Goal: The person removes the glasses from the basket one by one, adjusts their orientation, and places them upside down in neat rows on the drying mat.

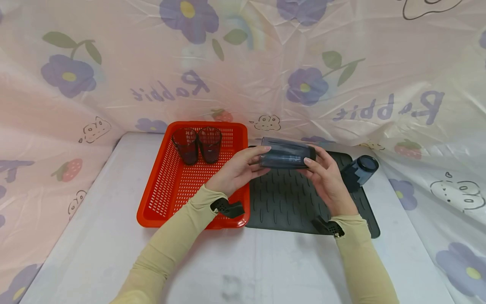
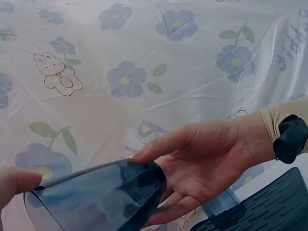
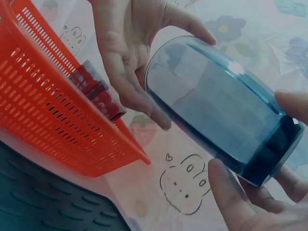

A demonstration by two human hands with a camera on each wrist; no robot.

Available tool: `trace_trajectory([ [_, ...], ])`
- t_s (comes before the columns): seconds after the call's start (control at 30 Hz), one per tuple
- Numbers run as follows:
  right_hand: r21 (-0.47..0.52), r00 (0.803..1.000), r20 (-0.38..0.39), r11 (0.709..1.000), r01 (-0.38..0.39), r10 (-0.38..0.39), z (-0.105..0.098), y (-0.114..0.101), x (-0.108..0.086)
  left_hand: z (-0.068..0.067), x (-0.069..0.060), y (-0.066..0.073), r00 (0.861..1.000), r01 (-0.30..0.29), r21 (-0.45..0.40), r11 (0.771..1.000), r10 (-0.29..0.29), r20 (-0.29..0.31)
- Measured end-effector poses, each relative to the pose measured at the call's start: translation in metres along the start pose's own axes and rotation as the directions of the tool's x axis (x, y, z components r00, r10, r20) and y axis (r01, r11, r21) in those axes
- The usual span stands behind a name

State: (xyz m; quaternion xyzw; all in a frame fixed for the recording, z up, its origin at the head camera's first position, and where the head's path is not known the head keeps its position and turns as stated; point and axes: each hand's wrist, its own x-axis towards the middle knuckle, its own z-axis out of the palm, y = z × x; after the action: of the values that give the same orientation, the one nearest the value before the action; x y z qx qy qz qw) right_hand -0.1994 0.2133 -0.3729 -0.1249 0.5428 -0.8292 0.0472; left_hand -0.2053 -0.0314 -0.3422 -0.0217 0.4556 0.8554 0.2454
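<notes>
A blue-tinted drinking glass lies sideways in the air between both hands, above the dark mat's back edge. My left hand holds it at the rim end, thumb on the upper side and fingers beneath. At the thick base, my right hand grips the glass between thumb and fingers. The right wrist view shows the glass tilted, its mouth toward the left hand. A second blue glass stands upside down on the mat's right side, beside my right hand.
A red perforated basket stands left of the mat, with two glasses side by side at its back. The ridged dark drying mat lies on a white table. Behind hangs a flower-printed curtain.
</notes>
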Motion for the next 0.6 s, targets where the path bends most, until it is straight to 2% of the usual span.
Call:
trace_trajectory([
  [0.3, -0.001, 0.996, -0.015, 0.996, 0.090, -0.090, 0.008, -0.012, -0.008, -0.002, -0.005, 0.002, 0.999, 0.003, 0.049, 0.999, -0.006, 0.053],
  [0.6, -0.053, 0.987, 0.000, 0.986, 0.159, -0.160, 0.010, -0.019, -0.011, -0.003, -0.011, 0.006, 0.998, 0.017, 0.081, 0.997, -0.022, 0.057],
])
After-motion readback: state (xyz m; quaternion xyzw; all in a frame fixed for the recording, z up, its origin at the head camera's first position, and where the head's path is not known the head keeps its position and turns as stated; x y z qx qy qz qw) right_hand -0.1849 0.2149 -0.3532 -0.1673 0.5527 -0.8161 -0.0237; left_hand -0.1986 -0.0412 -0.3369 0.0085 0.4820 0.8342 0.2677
